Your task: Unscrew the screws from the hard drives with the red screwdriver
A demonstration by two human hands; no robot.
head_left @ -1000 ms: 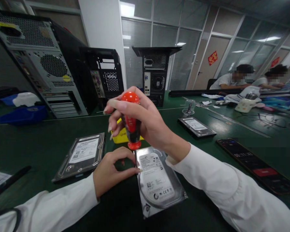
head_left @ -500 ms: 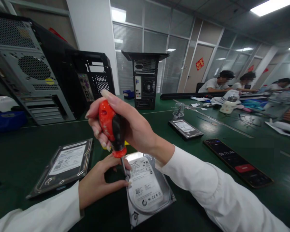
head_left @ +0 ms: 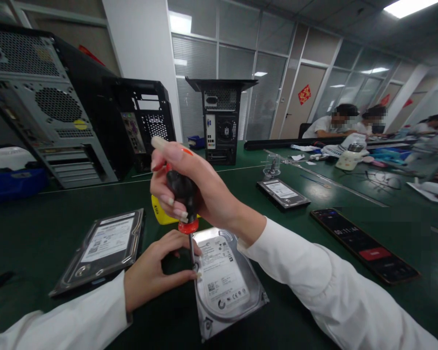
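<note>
A red and black screwdriver is wrapped in the fingers of my right hand, my thumb across the top of its handle. Its shaft points down to the left edge of a silver hard drive, which lies label up on the table. My left hand holds that same edge, index finger and thumb on either side of the screwdriver's tip. What the tip sits on is too small to make out. Partly behind my right hand lies a yellow object.
A second hard drive lies at left, a third at right beside a clear cup. A phone with a running timer is farther right. Computer cases stand behind. People sit at the far right.
My right hand has turned around the screwdriver handle, now covering most of its red top and uncovering more of the yellow object. My left hand stays at the drive's edge. The view has shifted slightly.
</note>
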